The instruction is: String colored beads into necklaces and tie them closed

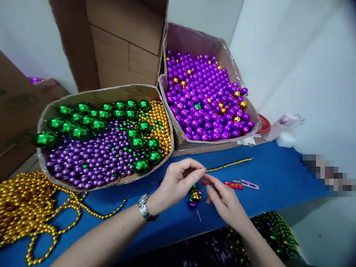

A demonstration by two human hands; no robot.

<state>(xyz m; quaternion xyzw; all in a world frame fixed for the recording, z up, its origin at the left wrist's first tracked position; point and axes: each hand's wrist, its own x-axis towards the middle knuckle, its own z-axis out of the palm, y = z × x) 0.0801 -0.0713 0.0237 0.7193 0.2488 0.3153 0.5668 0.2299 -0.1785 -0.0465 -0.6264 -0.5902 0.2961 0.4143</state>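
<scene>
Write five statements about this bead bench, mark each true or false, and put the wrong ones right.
1. The cloth beneath the hands is blue. True.
2. The silver watch is on the wrist of the right hand. False: it is on the wrist of the left hand.
3. The box on the right holds only purple balls. False: some gold balls and a green one are mixed in.
4. Strings of gold beads lie heaped at the left of the table. True.
5. The small red item lies left of both hands. False: it lies just beyond the right hand.
</scene>
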